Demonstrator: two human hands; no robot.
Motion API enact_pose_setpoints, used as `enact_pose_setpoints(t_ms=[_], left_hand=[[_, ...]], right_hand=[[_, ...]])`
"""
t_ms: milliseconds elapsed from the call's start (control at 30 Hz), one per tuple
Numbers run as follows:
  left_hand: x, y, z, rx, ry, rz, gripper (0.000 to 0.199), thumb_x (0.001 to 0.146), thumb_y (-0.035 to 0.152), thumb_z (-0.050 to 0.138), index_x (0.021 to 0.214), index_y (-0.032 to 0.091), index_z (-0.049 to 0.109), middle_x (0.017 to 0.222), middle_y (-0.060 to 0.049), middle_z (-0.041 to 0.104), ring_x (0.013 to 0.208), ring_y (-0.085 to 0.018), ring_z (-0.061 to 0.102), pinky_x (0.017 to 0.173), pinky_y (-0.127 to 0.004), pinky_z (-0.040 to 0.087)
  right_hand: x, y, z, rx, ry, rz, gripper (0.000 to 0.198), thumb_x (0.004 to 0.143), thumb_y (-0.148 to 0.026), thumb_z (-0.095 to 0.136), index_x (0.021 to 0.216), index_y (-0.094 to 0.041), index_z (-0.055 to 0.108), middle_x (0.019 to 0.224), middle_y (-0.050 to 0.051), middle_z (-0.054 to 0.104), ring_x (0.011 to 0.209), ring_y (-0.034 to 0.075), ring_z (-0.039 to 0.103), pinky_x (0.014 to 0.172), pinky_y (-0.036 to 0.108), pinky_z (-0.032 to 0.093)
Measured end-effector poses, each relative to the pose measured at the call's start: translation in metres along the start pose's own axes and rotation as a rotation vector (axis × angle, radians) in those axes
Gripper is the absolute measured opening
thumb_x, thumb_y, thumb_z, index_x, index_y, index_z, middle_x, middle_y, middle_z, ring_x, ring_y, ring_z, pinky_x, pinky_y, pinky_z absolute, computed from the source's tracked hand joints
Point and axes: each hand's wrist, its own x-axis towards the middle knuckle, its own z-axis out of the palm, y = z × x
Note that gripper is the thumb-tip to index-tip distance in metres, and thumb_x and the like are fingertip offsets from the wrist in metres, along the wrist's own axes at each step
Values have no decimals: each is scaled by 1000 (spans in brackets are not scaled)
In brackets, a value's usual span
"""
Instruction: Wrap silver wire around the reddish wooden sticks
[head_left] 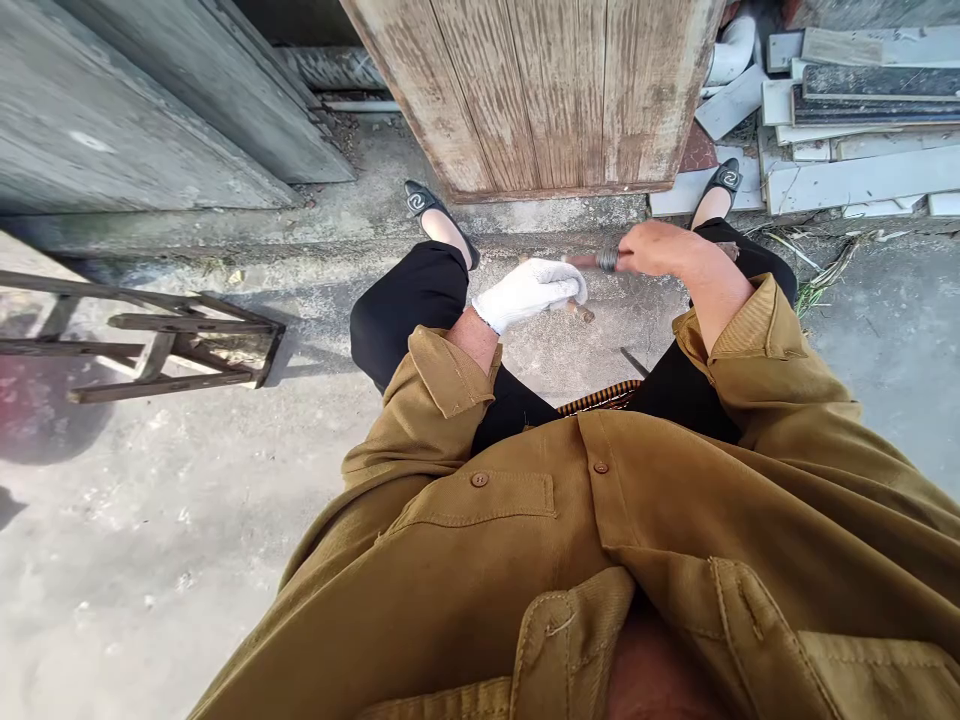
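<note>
My left hand [531, 293], in a white knitted glove, is closed with its fingers curled. A small brown, stick-like piece [580, 313] pokes out beneath the fingertips; its kind is unclear. My bare right hand [658, 248] is wrapped round a brown wooden handle [581, 261] bound with grey wire [607, 260]. One end of this handle reaches toward the gloved hand, and whether they touch is hard to tell. Both hands are between my knees, above the concrete ground [555, 360]. A thin dark blade-like thing [634, 361] shows near my right thigh, partly hidden.
A weathered wooden panel [555, 100] stands in front of my feet. White boards and tiles [862, 170] are piled at the right. To the left are a wooden stool lying over [180, 345] and grey planks [150, 120]. A woven seat edge [600, 397] shows beneath me.
</note>
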Motion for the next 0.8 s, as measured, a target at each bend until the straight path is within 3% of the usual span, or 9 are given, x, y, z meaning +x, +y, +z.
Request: enact_pose_setpoints(t_ms=[67,133,267,400,467,567,667,800], left_hand=[[0,-3,0,48,40,-10,20,95,33,76,86,15,79,71,-4,71,61,-13,57,59,-24,47],[1,-6,-1,97,66,-15,20,92,34,75,87,15,78,73,-3,71,65,-15,60,65,-26,51],[2,-14,-4,160,107,-5,30,92,45,75,90,15,78,78,-3,72,72,-17,66,73,-28,56],[5,-23,-7,167,137,-21,28,94,43,73,92,15,78,79,-2,72,73,-18,65,75,-30,56],[8,-27,-6,159,165,-26,24,95,39,75,93,15,78,83,-4,74,78,-19,68,79,-31,57],[10,-30,-3,110,176,-50,25,101,39,76,90,17,74,82,-5,72,73,-18,66,73,-30,57],[9,-25,0,37,125,-34,31,109,44,73,93,17,75,72,-3,66,60,-14,59,61,-26,51],[5,-14,0,-54,27,69,51,104,65,82,95,15,77,66,-1,61,56,-12,53,53,-23,44]], right_hand=[[-5,-12,2,-107,-292,-15,34,103,-34,86,75,-19,73,70,7,68,74,24,67,74,37,45],[-10,-24,3,-117,-476,-92,32,102,-35,87,77,-18,76,72,5,71,75,22,67,76,35,44],[-16,-33,2,-73,-573,-226,33,102,-40,84,78,-19,77,70,1,68,72,18,64,77,33,43],[-18,-27,-3,48,-556,-352,35,102,-43,80,78,-19,76,66,-2,65,65,15,59,71,30,43],[-22,-23,-6,204,-478,-421,36,101,-49,82,81,-20,75,69,-2,67,65,14,58,69,29,43],[-29,-19,-9,487,-188,-476,48,101,-65,82,84,-22,72,74,1,68,66,15,56,66,30,45],[-28,-14,-10,731,176,-430,61,101,-82,76,83,-26,64,75,3,63,66,18,51,64,34,45],[-13,-3,-12,775,466,-308,64,102,-95,61,89,-32,62,75,6,58,78,26,50,67,41,45]])
